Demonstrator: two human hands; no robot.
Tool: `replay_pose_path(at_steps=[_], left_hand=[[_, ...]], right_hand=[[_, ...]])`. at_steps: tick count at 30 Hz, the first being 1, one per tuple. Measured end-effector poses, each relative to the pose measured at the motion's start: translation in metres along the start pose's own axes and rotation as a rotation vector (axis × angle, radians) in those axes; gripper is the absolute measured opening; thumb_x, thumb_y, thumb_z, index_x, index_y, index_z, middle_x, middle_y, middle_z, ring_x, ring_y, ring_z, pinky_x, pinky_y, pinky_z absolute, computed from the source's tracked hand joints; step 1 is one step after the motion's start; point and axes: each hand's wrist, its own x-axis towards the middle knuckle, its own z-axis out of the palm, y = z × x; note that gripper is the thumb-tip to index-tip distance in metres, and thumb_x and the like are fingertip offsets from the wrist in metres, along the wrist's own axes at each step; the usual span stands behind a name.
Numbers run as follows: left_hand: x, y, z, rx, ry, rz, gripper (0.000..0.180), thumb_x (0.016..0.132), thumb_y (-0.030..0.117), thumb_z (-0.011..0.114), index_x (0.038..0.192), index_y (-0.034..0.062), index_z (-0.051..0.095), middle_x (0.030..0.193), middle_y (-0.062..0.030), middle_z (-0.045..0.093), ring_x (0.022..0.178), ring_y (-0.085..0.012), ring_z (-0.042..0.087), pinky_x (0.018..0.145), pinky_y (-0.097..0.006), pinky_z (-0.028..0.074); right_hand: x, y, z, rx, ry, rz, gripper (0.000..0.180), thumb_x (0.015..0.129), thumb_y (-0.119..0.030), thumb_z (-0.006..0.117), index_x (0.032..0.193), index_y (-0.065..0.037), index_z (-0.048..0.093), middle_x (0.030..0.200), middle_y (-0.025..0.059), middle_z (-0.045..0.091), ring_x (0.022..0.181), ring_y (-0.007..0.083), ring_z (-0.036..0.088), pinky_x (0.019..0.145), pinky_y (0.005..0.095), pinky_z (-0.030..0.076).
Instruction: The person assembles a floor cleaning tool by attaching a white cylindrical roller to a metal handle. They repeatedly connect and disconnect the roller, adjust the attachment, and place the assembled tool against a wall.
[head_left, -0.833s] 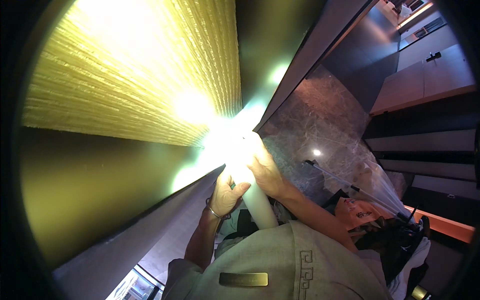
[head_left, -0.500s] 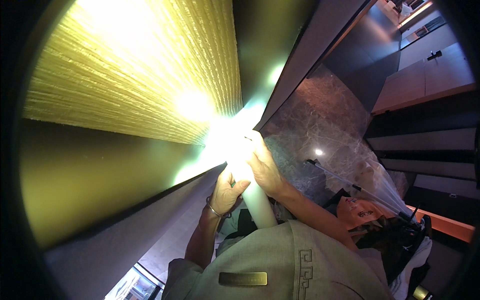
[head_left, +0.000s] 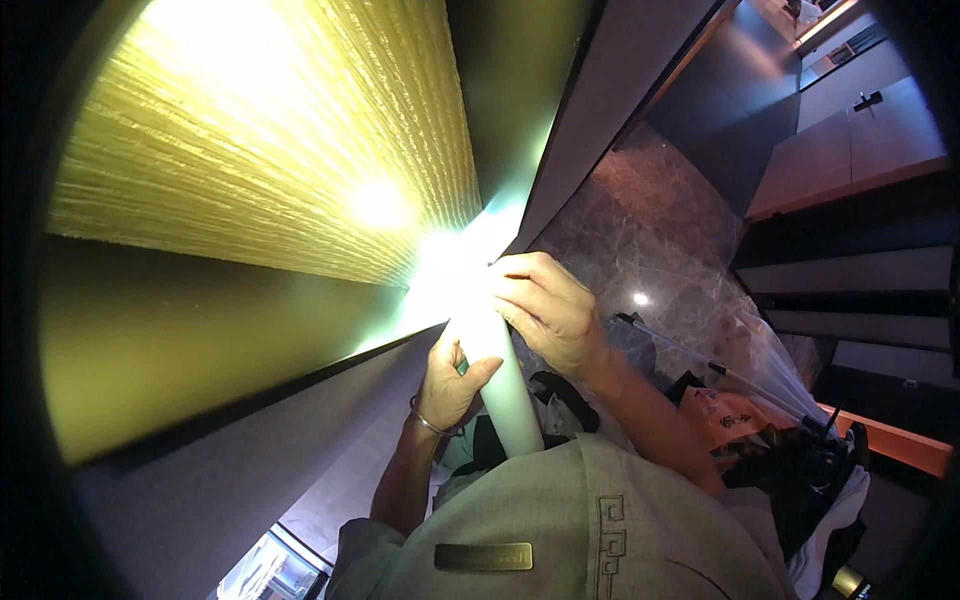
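Observation:
A pale, whitish tube [head_left: 511,400] slants up from the front of my shirt, its far end lost in white glare. My left hand [head_left: 450,382], with a metal bangle at the wrist, is closed around the tube from the left, its thumb across the front. My right hand [head_left: 552,305] is at the tube's upper right with its fingers bent and pressed together. Its fingertips meet the edge of the glare, so what they pinch is hidden. Just beyond both hands, a ribbed, yellow-lit panel [head_left: 300,170] fans out between smooth dark borders [head_left: 220,340].
Marbled floor [head_left: 640,220] lies at the right. On it are a long thin pole [head_left: 670,346], clear plastic sheeting [head_left: 765,350] and an orange bag [head_left: 722,415] among dark items. Farther off stands a door with a black handle [head_left: 867,101]. A lit opening [head_left: 268,570] shows at lower left.
My right hand has shifted slightly right, its wrist lifting and its fingers curling at the tube's upper end. More of the tube shows. My left hand stays nearly in place.

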Motion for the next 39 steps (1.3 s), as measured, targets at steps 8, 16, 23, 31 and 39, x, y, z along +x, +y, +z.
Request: replay_pose_path(at_steps=[8, 16, 23, 31, 39], left_hand=[[-0.002, 0.010, 0.009, 0.144, 0.058, 0.007, 0.048, 0.081, 0.011, 0.064, 0.121, -0.0037, 0.044, 0.105, -0.0072, 0.056, 0.096, -0.0121, 0.053, 0.084, -0.027, 0.043], [-0.002, 0.002, 0.003, 0.153, 0.026, 0.019, 0.051, 0.080, 0.013, 0.065, 0.123, -0.0044, 0.043, 0.109, -0.0085, 0.056, 0.097, -0.0127, 0.054, 0.084, -0.027, 0.043], [0.001, -0.008, -0.005, -0.060, -0.132, 0.055, 0.063, 0.079, 0.040, 0.068, 0.119, -0.0035, 0.046, 0.102, -0.0101, 0.060, 0.091, -0.0155, 0.057, 0.081, -0.028, 0.046], [0.004, -0.008, -0.005, -0.121, -0.109, 0.036, 0.068, 0.073, 0.043, 0.073, 0.117, -0.0024, 0.048, 0.103, -0.0090, 0.059, 0.092, -0.0148, 0.057, 0.082, -0.028, 0.045], [0.003, -0.002, 0.013, -0.052, 0.147, 0.189, 0.061, 0.071, 0.013, 0.075, 0.121, -0.0004, 0.042, 0.110, -0.0069, 0.054, 0.103, -0.0153, 0.053, 0.091, -0.031, 0.042]], right_hand=[[0.021, -0.010, -0.024, -0.045, -0.319, 0.019, 0.014, 0.077, -0.003, 0.059, 0.089, 0.002, 0.053, 0.085, 0.0124, 0.049, 0.074, 0.0262, 0.058, 0.065, 0.0344, 0.049], [0.027, -0.007, -0.025, 0.115, -0.420, 0.120, 0.016, 0.079, -0.001, 0.058, 0.090, 0.002, 0.046, 0.084, 0.0132, 0.046, 0.073, 0.0217, 0.058, 0.068, 0.0323, 0.050], [0.009, 0.013, -0.006, 0.881, -0.192, 0.546, 0.007, 0.087, -0.001, 0.052, 0.092, 0.001, 0.047, 0.084, 0.0066, 0.053, 0.077, 0.0114, 0.059, 0.067, 0.0253, 0.050], [0.003, 0.013, 0.001, 1.205, -0.013, 0.723, 0.006, 0.091, -0.004, 0.048, 0.094, 0.001, 0.048, 0.083, 0.0072, 0.057, 0.070, 0.0092, 0.058, 0.063, 0.0217, 0.050], [0.004, -0.015, -0.006, 0.479, -0.099, 0.548, 0.015, 0.078, -0.005, 0.063, 0.090, 0.001, 0.056, 0.087, 0.0058, 0.054, 0.074, 0.0087, 0.055, 0.060, 0.0209, 0.046]])
